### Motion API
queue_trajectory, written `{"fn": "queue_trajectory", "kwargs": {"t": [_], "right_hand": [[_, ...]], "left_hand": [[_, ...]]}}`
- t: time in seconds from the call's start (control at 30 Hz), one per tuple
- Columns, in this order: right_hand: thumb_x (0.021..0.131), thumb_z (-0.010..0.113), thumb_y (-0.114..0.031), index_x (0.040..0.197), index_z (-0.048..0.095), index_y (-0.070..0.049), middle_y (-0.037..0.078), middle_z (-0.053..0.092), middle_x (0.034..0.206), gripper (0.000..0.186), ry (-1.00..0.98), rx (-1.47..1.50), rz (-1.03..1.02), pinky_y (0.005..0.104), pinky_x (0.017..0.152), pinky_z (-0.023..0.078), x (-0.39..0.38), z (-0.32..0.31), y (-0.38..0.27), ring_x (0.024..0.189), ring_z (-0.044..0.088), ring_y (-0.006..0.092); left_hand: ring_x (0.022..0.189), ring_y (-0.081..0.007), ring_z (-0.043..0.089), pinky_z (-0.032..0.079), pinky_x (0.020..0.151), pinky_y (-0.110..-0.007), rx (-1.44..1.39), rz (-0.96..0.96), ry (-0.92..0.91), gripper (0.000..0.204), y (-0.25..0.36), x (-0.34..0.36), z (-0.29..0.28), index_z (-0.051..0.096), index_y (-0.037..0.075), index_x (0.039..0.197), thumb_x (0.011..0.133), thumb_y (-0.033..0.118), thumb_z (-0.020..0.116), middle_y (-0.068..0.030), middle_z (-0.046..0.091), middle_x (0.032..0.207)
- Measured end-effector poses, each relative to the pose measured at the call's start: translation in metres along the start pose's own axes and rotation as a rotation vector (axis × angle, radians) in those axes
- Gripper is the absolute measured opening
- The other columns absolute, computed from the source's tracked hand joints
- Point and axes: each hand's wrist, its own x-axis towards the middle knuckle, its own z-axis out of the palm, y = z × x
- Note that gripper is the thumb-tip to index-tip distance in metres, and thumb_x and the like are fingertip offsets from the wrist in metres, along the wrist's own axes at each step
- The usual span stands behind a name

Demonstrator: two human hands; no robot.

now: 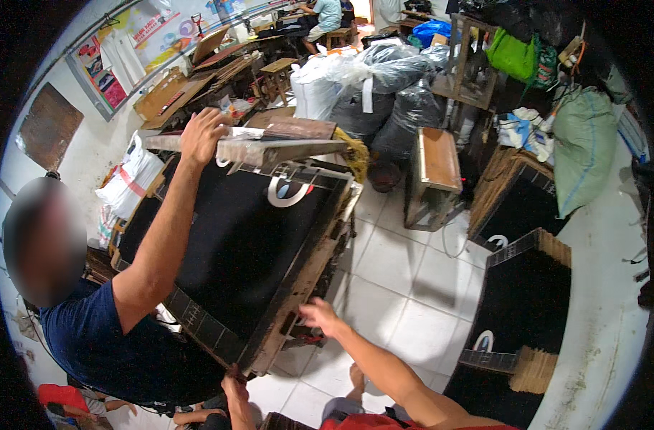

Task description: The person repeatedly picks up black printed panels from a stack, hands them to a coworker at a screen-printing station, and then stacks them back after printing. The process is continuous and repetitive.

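Observation:
A black cloth panel [244, 236] lies on a wooden board [292, 304], with a white ring print [287, 192] near its far end and ruled marks along the near end. My left hand [235, 385] is closed round the board's near corner. Beside the board's right edge, my right hand [321, 317] has its fingers stretched out, slightly blurred, and holds nothing I can see. At the left, a co-worker in a dark blue shirt [108, 333] has a hand [204, 136] on a raised screen frame [269, 150] over the panel's far end.
More black panels on boards [520, 290] lean along the right wall. A wooden stool [436, 179] stands on the white tiled floor [384, 315]. Black bags [391, 107] and a green sack [585, 143] fill the back. Another person [62, 398] sits at the lower left.

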Motion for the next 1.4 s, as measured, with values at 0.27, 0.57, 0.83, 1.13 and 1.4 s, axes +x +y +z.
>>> {"fn": "queue_trajectory", "kwargs": {"t": [0.27,0.57,0.83,1.13,1.4], "right_hand": [[0.073,0.068,-0.007,0.101,0.057,-0.001,0.013,0.059,0.100,0.030,-0.161,0.516,-0.004,0.0449,0.089,0.042,0.046,0.039,-0.064,0.097,0.055,0.0278],[0.065,0.066,0.005,0.098,0.055,-0.006,0.007,0.057,0.089,0.037,-0.012,0.524,-0.245,0.0404,0.080,0.049,-0.174,-0.065,-0.030,0.083,0.058,0.0233],[0.058,0.067,0.006,0.091,0.057,-0.007,0.006,0.060,0.080,0.037,0.147,0.617,-0.488,0.0380,0.072,0.052,-0.403,-0.157,0.002,0.074,0.061,0.0232],[0.057,0.064,0.014,0.099,0.059,-0.006,0.008,0.062,0.088,0.047,0.129,0.736,-0.765,0.0445,0.073,0.052,-0.564,-0.232,0.074,0.084,0.061,0.0286],[0.061,0.067,0.012,0.097,0.058,-0.009,0.006,0.063,0.087,0.043,0.225,0.615,-0.996,0.0415,0.074,0.050,-0.598,-0.244,0.145,0.083,0.062,0.0250]], "left_hand": [[0.054,-0.0094,0.046,0.038,0.046,-0.025,0.195,0.025,-0.071,0.018,0.030,-0.063,0.032,0.052,0.003,0.082,0.083,0.017,0.064,-0.0014,0.054,0.069],[0.094,-0.0183,0.049,0.040,0.085,-0.030,0.493,0.743,0.113,0.044,0.062,-0.111,0.036,0.047,-0.005,0.112,0.086,0.027,0.061,-0.0120,0.051,0.104],[0.108,-0.0258,0.051,0.038,0.094,-0.036,0.670,0.941,-0.391,0.052,0.043,-0.214,0.192,0.046,-0.002,0.120,0.081,0.026,0.066,-0.0189,0.054,0.114],[0.116,-0.0356,0.046,0.035,0.098,-0.040,0.781,1.543,-0.736,0.075,0.098,-0.341,0.422,0.045,-0.006,0.121,0.068,0.038,0.073,-0.0260,0.050,0.120],[0.056,-0.0132,0.054,0.041,0.054,-0.028,0.643,1.027,-1.242,0.034,0.147,-0.483,0.476,0.061,0.003,0.070,0.070,0.033,0.075,-0.0041,0.060,0.065]]}}
